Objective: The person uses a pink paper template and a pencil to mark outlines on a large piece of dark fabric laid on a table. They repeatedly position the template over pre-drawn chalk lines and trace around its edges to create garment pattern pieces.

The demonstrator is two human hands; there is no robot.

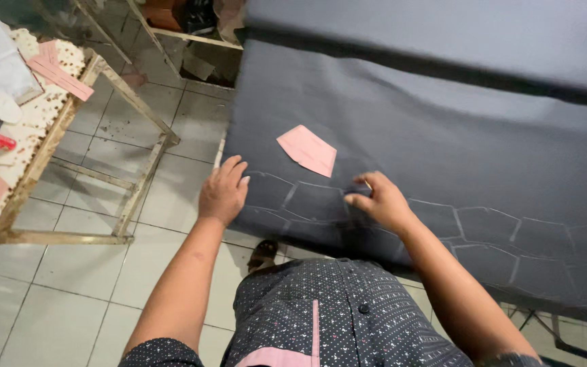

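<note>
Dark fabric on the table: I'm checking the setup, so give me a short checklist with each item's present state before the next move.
1. Dark fabric lies flat on the table: ok.
2. Left hand presses flat on the cloth's edge: ok.
3. Right hand fingers pinched at the cloth; whether they hold a tool: cannot tell.
4. Pink paper pattern lies apart from both hands: ok.
5. Chalk outlines visible in a row: ok.
</note>
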